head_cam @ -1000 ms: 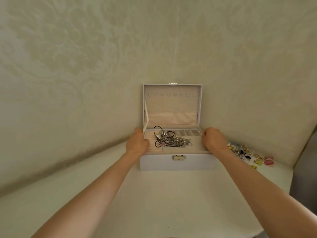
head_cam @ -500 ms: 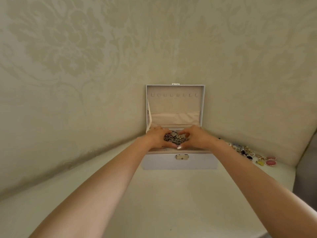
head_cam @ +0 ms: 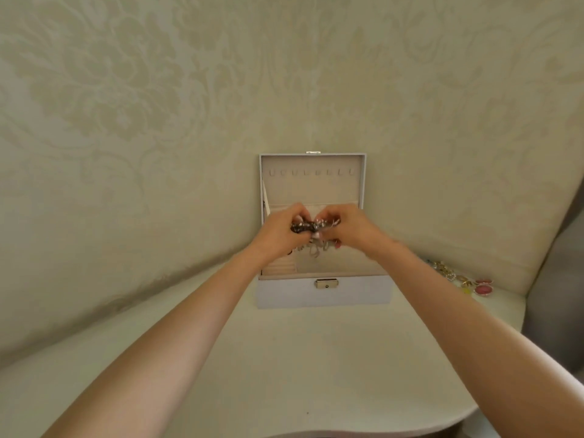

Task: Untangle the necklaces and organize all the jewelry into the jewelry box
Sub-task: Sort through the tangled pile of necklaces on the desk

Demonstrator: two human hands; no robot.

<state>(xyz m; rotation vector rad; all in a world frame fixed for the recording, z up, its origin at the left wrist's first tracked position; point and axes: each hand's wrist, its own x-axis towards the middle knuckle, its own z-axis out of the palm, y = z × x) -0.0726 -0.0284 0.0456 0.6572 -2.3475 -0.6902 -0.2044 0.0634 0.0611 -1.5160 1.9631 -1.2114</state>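
The jewelry box (head_cam: 324, 294) sits on the bench (head_cam: 300, 358) against the wall (head_cam: 158, 121), its lid (head_cam: 313, 184) upright behind the tray (head_cam: 347, 263). Above the tray, the tangle of necklaces (head_cam: 311, 229) hangs between the left grip (head_cam: 278, 230) and right grip (head_cam: 350, 229), held by both. Loose jewelry (head_cam: 458, 278) lies on the bench right of the box.

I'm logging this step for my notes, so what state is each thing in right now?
jewelry box: open, lid upright
necklace tangle: bunched, held above the box tray between both hands
left hand: holds the tangle's left side
right hand: holds its right side
loose jewelry: on the table, outside the box
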